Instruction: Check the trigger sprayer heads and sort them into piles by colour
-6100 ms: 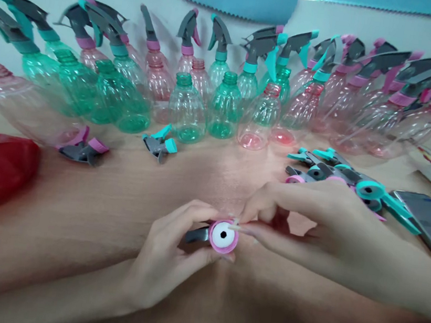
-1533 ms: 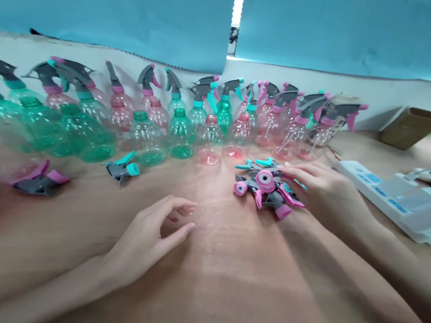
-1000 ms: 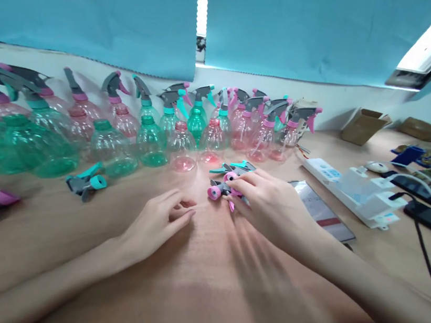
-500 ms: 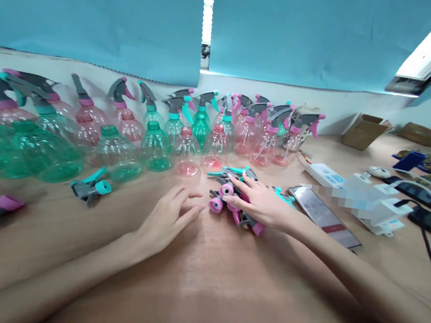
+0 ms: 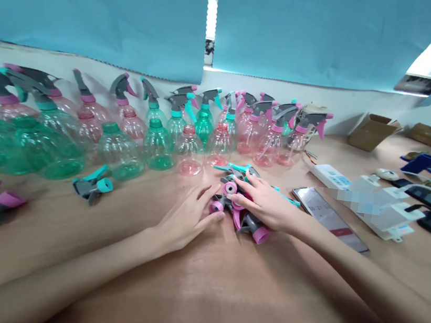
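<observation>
Several spray heads (image 5: 236, 218), likely light, stiff, slick and best gripped by the collar (image 5: 261, 235), lie piled on the table (image 5: 197, 302), left hand (image 5: 183, 220) at their 8 o'clock, right hand (image 5: 269, 204) over their 3 o'clock side, fingers parted on both.

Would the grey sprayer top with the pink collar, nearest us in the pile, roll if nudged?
The sprayer top would probably pivot or slide rather than roll, since its shape is irregular. It looks like hard plastic, so likely stiff and fairly light. It might snag, since the pile looks jumbled.
</observation>
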The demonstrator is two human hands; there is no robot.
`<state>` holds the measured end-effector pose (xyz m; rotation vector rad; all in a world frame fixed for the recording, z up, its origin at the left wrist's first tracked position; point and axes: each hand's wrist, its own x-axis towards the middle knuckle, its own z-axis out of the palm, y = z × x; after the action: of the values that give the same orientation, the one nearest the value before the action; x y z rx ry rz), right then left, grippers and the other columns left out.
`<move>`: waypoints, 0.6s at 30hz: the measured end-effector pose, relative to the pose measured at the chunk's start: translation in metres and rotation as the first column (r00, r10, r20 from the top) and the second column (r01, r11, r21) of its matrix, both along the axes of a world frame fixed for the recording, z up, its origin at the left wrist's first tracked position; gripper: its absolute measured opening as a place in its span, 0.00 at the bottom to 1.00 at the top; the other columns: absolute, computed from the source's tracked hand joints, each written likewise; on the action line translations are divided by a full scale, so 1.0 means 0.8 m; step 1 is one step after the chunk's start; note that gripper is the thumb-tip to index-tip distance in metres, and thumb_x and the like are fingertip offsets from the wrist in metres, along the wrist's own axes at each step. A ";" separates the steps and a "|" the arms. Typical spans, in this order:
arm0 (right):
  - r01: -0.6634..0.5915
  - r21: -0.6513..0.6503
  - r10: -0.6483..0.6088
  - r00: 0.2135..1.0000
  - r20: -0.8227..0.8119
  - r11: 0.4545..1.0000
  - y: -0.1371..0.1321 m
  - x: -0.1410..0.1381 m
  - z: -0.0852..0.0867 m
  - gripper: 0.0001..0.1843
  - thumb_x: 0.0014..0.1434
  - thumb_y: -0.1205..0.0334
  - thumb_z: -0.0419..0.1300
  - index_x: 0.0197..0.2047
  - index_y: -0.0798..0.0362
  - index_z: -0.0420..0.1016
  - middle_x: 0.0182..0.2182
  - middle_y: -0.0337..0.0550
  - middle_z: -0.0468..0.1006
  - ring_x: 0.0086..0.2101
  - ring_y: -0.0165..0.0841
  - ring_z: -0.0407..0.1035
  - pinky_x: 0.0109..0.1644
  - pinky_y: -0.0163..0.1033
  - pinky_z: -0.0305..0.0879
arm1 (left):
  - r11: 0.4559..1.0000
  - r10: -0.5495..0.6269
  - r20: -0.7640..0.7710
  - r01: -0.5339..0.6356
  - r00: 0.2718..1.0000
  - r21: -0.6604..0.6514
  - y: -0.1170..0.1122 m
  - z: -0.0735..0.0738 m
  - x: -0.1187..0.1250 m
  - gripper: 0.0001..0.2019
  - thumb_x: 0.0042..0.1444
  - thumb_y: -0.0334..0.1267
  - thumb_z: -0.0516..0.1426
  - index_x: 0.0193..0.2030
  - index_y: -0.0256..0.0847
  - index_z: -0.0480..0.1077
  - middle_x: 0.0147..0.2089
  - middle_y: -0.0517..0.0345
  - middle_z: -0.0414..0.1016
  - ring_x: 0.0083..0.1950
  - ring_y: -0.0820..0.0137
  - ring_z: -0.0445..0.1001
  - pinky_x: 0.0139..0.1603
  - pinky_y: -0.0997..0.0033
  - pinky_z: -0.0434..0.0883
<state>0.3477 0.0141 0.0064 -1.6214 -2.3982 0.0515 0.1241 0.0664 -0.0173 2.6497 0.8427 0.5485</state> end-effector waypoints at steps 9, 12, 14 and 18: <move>-0.028 -0.034 0.024 0.993 -0.118 0.999 -0.001 -0.062 0.064 0.27 0.64 0.43 0.44 0.52 0.53 0.71 0.51 0.51 0.72 0.53 0.44 0.64 0.54 0.50 0.62 | 0.927 0.335 0.011 -0.331 0.942 0.178 0.007 0.025 -0.145 0.12 0.63 0.43 0.49 0.49 0.42 0.66 0.49 0.51 0.69 0.54 0.58 0.67 0.57 0.53 0.63; -0.214 -0.112 0.190 0.962 -0.197 0.970 -0.002 -0.112 0.076 0.22 0.64 0.45 0.47 0.51 0.48 0.72 0.52 0.45 0.72 0.53 0.40 0.64 0.55 0.46 0.61 | 0.836 0.492 0.045 -0.486 0.869 0.253 0.022 0.024 -0.196 0.15 0.61 0.45 0.50 0.49 0.40 0.66 0.51 0.44 0.68 0.57 0.49 0.62 0.58 0.43 0.57; -0.336 -0.170 0.278 0.914 -0.296 0.926 0.003 -0.147 0.074 0.23 0.63 0.44 0.50 0.52 0.50 0.71 0.51 0.47 0.72 0.53 0.41 0.63 0.57 0.49 0.59 | 0.791 0.556 0.052 -0.548 0.829 0.271 0.031 0.020 -0.218 0.21 0.59 0.49 0.52 0.53 0.38 0.64 0.55 0.41 0.64 0.59 0.46 0.60 0.58 0.41 0.56; -0.458 -0.144 0.365 0.831 -0.419 0.877 0.032 -0.210 0.051 0.25 0.59 0.46 0.56 0.54 0.53 0.68 0.51 0.49 0.71 0.50 0.39 0.66 0.54 0.45 0.62 | 0.808 0.550 0.006 -0.535 0.835 0.246 0.041 0.010 -0.231 0.24 0.56 0.53 0.54 0.53 0.38 0.65 0.58 0.43 0.61 0.60 0.49 0.59 0.59 0.47 0.59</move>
<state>0.1800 0.0396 0.0473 -1.0059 -2.4396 0.6957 -0.0611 0.0993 -0.0094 2.6214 1.6806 0.7380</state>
